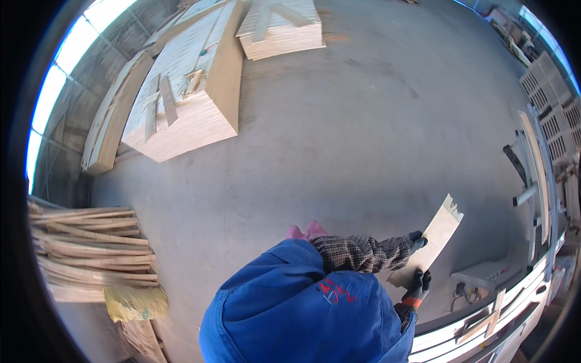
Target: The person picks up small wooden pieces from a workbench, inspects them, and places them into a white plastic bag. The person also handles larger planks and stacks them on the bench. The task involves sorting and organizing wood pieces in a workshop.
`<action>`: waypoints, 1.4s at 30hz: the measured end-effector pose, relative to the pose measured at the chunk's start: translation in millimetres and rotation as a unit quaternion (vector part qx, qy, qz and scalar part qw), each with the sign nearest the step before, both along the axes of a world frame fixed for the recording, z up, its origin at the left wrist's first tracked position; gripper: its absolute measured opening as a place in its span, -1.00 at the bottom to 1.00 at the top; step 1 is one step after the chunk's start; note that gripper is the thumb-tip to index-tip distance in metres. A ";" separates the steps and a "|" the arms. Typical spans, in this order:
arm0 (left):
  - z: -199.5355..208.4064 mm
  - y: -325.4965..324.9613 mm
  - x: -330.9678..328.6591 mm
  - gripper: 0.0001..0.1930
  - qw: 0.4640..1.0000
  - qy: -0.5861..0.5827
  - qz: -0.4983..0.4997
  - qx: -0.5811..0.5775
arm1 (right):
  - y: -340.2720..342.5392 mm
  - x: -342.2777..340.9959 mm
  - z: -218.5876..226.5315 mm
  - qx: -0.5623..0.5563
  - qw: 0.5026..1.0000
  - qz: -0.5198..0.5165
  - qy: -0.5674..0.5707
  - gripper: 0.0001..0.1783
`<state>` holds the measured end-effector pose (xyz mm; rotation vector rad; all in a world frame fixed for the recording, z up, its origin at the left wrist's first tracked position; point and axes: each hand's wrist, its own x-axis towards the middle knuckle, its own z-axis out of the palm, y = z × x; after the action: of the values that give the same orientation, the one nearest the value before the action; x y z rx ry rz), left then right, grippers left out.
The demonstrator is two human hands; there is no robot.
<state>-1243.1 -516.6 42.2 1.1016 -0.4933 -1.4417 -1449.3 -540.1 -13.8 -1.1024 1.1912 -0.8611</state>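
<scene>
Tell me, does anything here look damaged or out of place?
Yes. The thin wooden sheet held between the left hand and the right hand has a jagged, splintered far end, as if broken off. Loose wooden strips also lie askew on top of the big veneer stack.

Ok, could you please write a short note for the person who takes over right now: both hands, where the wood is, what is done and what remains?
Left hand: gloved, gripping the side edge of the thin veneer strip.
Right hand: gloved, gripping the strip's lower end.
Strip: held off the concrete floor, jagged end pointing away, beside the pale machine frame on the right.
Elsewhere: sheet stacks far ahead, bundled strips on the left.
Done: strip is in both hands.
Left: it is not yet set down anywhere.
</scene>
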 end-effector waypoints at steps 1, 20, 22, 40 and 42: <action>14.6 6.8 4.2 -0.60 0.998 0.059 -0.009 0.001 | 2.2 -2.6 -2.9 -0.003 1.000 -0.020 0.010 -0.66; -110.4 -51.7 -65.2 -0.65 0.867 0.012 -0.430 0.253 | 343.8 -172.3 -57.7 0.082 0.849 -0.520 0.043 -0.72; -115.2 -55.0 -91.3 -0.65 0.844 0.026 -0.459 0.276 | 369.4 -185.5 -64.1 0.146 0.845 -0.499 0.126 -0.70; -72.7 -143.7 -224.0 -0.78 0.892 -0.026 -0.415 0.178 | -102.2 -295.7 31.9 0.063 0.787 -0.254 0.559 -0.08; -80.1 -160.3 -234.8 -0.78 0.897 0.026 -0.401 0.184 | -128.8 -300.1 32.5 0.088 0.773 -0.236 0.583 -0.04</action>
<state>-1478.0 -676.9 -37.9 1.2069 -0.7018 -2.3584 -1749.4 -668.9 18.6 -1.1980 2.6176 -0.3131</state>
